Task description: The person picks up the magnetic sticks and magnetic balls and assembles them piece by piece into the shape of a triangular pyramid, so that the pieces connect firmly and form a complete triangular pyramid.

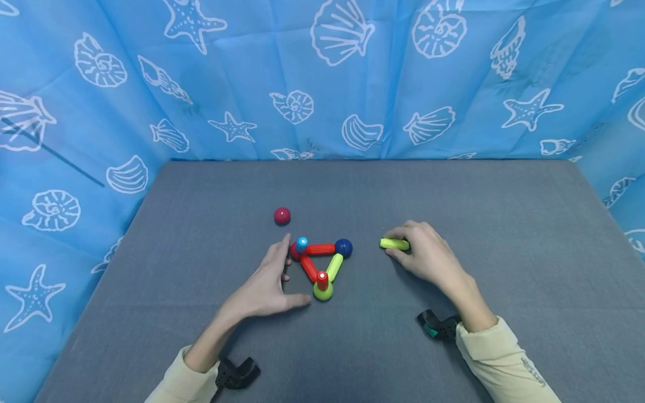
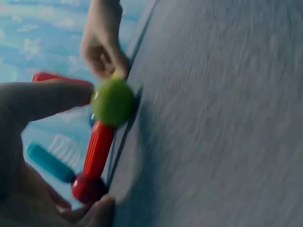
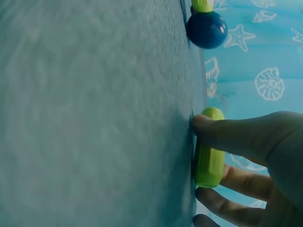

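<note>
A triangle of magnetic rods and balls lies on the table. Its corners are a red ball (image 2: pixel 88 188), a dark blue ball (image 1: pixel 344 248) and a green ball (image 1: pixel 323 291); two red rods (image 1: pixel 321 249) and a yellow-green rod (image 1: pixel 335 267) join them. A light blue rod (image 1: pixel 302 244) stands on the red ball, and another red rod (image 1: pixel 322 280) on the green one. Around the triangle's left side my left hand (image 1: pixel 269 282) is spread, thumb by the green ball, fingers by the red ball. My right hand (image 1: pixel 428 254) pinches a loose yellow-green magnetic rod (image 3: pixel 209 163) at the table surface.
A separate red ball (image 1: pixel 282 216) sits behind the triangle. The grey cloth-covered table (image 1: pixel 478 201) meets a blue shell-patterned curtain (image 1: pixel 332 78) at the back and sides. Black wrist mounts (image 1: pixel 238 374) hang under both sleeves.
</note>
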`<state>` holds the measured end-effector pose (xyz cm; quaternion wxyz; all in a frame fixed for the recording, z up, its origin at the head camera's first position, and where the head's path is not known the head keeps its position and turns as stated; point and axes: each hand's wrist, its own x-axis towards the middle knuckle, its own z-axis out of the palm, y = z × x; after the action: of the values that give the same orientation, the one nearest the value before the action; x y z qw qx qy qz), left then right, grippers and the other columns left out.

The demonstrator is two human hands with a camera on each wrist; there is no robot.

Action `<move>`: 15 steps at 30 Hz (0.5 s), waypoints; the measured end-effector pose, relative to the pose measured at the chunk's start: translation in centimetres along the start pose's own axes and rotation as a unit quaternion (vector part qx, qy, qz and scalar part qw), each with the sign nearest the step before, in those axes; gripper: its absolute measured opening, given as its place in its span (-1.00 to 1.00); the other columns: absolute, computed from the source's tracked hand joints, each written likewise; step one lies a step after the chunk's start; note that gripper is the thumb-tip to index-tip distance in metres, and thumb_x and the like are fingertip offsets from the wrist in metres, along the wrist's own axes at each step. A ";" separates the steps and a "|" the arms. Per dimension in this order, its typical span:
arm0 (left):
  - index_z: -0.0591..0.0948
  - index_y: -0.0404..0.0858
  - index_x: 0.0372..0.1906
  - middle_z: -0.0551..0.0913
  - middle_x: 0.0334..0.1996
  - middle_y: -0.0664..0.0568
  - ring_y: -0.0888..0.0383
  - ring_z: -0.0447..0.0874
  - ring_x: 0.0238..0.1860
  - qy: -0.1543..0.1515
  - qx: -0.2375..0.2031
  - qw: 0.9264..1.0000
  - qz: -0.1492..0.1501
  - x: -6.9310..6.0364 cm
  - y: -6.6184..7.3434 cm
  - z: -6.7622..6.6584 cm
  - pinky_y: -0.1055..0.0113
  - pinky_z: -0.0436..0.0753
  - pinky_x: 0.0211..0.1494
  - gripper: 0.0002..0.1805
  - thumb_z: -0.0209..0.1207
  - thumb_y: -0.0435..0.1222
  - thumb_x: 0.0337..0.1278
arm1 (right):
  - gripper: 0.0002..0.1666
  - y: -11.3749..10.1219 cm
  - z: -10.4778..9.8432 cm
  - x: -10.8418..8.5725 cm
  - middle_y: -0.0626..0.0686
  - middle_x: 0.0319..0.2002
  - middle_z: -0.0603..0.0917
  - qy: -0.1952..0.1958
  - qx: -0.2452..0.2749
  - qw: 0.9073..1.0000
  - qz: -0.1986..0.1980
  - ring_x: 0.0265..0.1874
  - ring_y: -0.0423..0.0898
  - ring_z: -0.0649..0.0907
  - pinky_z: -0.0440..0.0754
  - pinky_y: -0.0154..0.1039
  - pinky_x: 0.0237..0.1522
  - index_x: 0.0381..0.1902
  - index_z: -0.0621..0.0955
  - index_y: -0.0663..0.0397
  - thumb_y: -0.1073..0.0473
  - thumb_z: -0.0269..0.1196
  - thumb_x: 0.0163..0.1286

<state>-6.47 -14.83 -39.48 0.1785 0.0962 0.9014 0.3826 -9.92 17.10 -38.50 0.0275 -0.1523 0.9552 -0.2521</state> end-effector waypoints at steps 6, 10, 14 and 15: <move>-0.17 -0.17 0.67 0.00 0.62 -0.13 -0.13 0.10 0.53 0.017 0.049 0.998 -0.040 0.1 1.1 1.7 -0.27 0.42 0.42 0.47 0.47 0.31 -0.19 | -0.75 -0.8 0.5 0.3 0.14 -0.11 0.77 0.015 0.038 0.999 -0.014 -0.09 0.09 0.69 0.61 0.13 -0.04 -0.02 0.75 0.14 0.21 0.40 0.36; -0.12 -0.21 0.66 0.01 0.61 -0.17 -0.13 0.14 0.48 0.046 0.061 0.996 -0.042 0.3 1.4 2.5 -0.25 0.46 0.40 0.43 0.46 0.30 -0.16 | -0.72 -1.6 1.0 0.5 0.14 -0.09 0.78 0.025 0.071 0.997 -0.034 -0.08 0.05 0.74 0.67 0.09 -0.02 0.01 0.73 0.16 0.21 0.39 0.37; -0.07 -0.22 0.66 0.08 0.60 -0.19 -0.14 0.17 0.46 0.049 0.056 0.997 -0.029 0.4 1.3 2.4 -0.26 0.45 0.39 0.39 0.46 0.26 -0.13 | -0.72 -2.6 1.1 0.6 0.10 -0.07 0.80 0.036 0.107 0.992 -0.060 -0.08 0.01 0.76 0.69 0.08 0.00 0.04 0.72 0.11 0.21 0.38 0.38; -0.07 -0.21 0.66 0.09 0.60 -0.17 -0.14 0.17 0.46 0.044 0.054 0.997 -0.024 0.4 1.2 2.3 -0.26 0.44 0.39 0.38 0.47 0.25 -0.13 | -0.71 -2.8 1.1 0.6 0.08 -0.07 0.80 0.037 0.117 0.990 -0.066 -0.09 0.00 0.76 0.69 0.07 -0.01 0.04 0.72 0.10 0.22 0.38 0.38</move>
<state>-5.89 -12.38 -40.20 0.1422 0.0666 0.9299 0.3326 -9.58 14.07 -38.07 -0.0073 -0.2009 0.9074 -0.3692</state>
